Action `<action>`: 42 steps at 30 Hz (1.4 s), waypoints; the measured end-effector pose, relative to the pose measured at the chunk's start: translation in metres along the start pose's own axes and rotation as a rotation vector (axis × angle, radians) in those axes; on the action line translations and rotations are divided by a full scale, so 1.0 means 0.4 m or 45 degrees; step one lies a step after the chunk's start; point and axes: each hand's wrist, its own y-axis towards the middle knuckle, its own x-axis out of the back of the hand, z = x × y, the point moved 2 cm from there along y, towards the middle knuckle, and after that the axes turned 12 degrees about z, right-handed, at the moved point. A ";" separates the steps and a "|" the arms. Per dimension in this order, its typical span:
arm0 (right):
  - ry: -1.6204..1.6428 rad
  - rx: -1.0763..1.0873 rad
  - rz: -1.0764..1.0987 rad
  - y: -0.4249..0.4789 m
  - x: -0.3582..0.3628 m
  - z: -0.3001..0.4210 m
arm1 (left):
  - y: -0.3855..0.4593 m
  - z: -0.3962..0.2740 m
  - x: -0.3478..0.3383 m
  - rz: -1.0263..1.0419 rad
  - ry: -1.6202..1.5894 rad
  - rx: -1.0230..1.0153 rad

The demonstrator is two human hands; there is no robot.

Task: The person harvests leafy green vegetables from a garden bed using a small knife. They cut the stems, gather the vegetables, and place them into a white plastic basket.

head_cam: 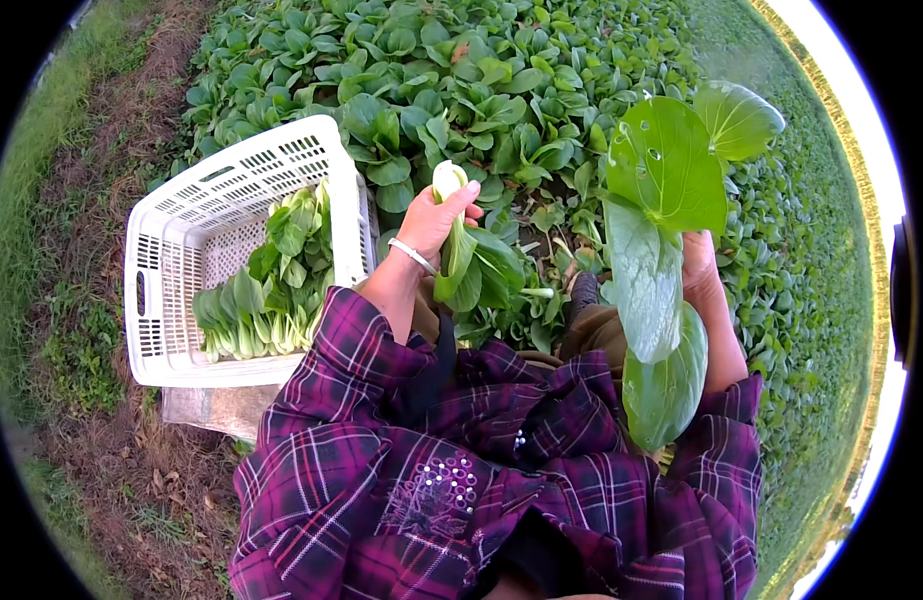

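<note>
My left hand (pixel 440 219) grips a head of bok choy (pixel 461 259) around its stalks. Its pale root end points away from me, and its green leaves hang down toward my lap. Over on the right, my right hand (pixel 699 261) is mostly covered by a bunch of large bok choy leaves (pixel 660 169). Several small holes mark the top leaf. The fingers of that hand are hidden behind the leaves, which spread above and below it. A white bangle (pixel 413 255) circles my left wrist.
At my left stands a tilted white plastic crate (pixel 143 300) with bok choy heads (pixel 255 307) stacked inside. Dense bok choy plants (pixel 446 67) grow ahead and to the right. Loose leaves (pixel 540 300) lie near my shoe (pixel 581 291). Dry grass (pixel 161 480) covers the ground at far left.
</note>
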 end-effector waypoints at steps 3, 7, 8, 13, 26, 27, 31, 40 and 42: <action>-0.059 -0.024 -0.081 0.012 -0.016 0.046 | 0.018 -0.006 -0.051 0.002 -0.044 0.093; -0.020 -0.137 0.058 0.082 0.019 -0.026 | 0.000 0.005 -0.018 -0.019 -0.006 0.233; -0.005 -0.159 0.120 0.095 0.034 -0.037 | 0.006 0.015 -0.015 0.025 0.009 0.280; 0.047 -0.188 0.337 0.119 0.043 -0.043 | 0.031 0.009 -0.059 0.146 -0.109 0.358; -0.591 -0.309 0.305 0.146 0.036 -0.068 | 0.034 -0.029 -0.220 0.455 -0.025 0.272; -0.592 -0.331 0.332 0.143 0.045 -0.064 | 0.031 -0.029 -0.224 0.413 -0.012 0.210; -0.716 -0.371 0.226 0.143 0.062 -0.066 | 0.039 -0.013 -0.194 0.398 -0.118 0.215; -0.701 -0.313 0.239 0.162 0.113 -0.073 | 0.087 -0.030 -0.222 0.336 0.227 0.054; -0.682 -0.082 0.234 0.179 0.126 -0.079 | 0.110 -0.034 -0.238 0.324 0.230 0.062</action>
